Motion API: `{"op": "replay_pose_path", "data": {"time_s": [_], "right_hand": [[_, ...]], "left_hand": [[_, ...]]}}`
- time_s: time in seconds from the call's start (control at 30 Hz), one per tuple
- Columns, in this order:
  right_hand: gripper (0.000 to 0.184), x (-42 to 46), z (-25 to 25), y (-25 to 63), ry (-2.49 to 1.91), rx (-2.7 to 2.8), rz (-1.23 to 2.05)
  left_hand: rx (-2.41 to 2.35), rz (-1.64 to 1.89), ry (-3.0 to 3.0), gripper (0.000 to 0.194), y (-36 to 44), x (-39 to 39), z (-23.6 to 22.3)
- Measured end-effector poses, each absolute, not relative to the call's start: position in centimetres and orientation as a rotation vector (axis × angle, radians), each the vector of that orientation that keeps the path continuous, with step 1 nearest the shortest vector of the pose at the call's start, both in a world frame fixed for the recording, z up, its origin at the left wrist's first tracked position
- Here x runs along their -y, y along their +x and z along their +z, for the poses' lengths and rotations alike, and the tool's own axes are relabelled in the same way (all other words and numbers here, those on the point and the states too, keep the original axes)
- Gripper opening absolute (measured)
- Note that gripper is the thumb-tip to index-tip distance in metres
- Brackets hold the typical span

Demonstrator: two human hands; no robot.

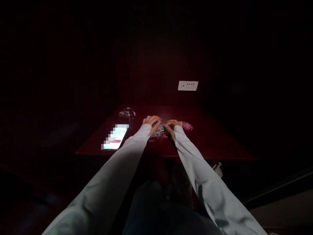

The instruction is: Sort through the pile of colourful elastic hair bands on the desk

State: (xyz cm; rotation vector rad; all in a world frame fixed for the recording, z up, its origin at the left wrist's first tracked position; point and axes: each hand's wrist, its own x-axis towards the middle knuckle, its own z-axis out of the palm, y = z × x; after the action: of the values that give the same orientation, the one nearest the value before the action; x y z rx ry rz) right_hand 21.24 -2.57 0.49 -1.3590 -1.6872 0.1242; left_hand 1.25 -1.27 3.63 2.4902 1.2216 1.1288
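A mixed pile of small coloured paper clips (pixel 160 133) lies on the dark red table. Both my hands are over its far part, a small gap between them. My left hand (pixel 152 121) curves in from the left, thumb and fingertips drawn together at the pile. From the other side my right hand (pixel 174 124) bends inward, its thumb and finger also close together. Whatever is between the fingertips is too small to make out. A single clip (pixel 151 140) lies apart, nearer the table's front edge. Beside my right wrist is a heap of pink clips (pixel 188 126).
To the left, a phone (pixel 116 138) with a lit screen lies on the table (pixel 210 143). Behind it stands a clear container (pixel 128 112) with pale bits around it. A white socket plate (pixel 188 86) is on the back panel. The surroundings are very dark.
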Motion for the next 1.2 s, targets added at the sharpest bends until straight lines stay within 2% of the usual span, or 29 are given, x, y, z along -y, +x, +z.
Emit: {"op": "replay_pose_path", "data": {"time_s": [0.07, 0.17, 0.3, 0.63, 0.87, 1.2], "right_hand": [[0.023, 2.5, 0.4, 21.5, -1.383, 1.703, 0.105], [0.024, 2.7, 0.4, 21.7, -1.443, 1.775, 0.042], [0.023, 3.2, 0.4, 21.6, -1.461, 1.882, -0.051], [0.023, 3.7, 1.5, 21.5, -1.534, 1.842, -0.061], [0.019, 4.4, 1.6, 21.3, -1.507, 1.96, -0.042], [0.021, 3.2, 0.5, 21.4, -1.522, 1.802, -0.027]], "left_hand": [[-1.223, 1.116, 2.497, 0.027, 1.2, 1.1, 3.4], [-1.19, 1.051, 2.535, 0.017, 1.2, 0.8, 3.0], [-1.187, 0.913, 2.547, 0.041, 1.2, 0.1, 2.3], [-1.14, 1.001, 2.419, 0.02, 0.8, -1.7, 1.8], [-1.192, 1.134, 2.271, 0.015, 0.9, -1.9, 1.9], [-1.197, 1.187, 2.228, 0.015, 0.9, -1.5, 2.2]]}}
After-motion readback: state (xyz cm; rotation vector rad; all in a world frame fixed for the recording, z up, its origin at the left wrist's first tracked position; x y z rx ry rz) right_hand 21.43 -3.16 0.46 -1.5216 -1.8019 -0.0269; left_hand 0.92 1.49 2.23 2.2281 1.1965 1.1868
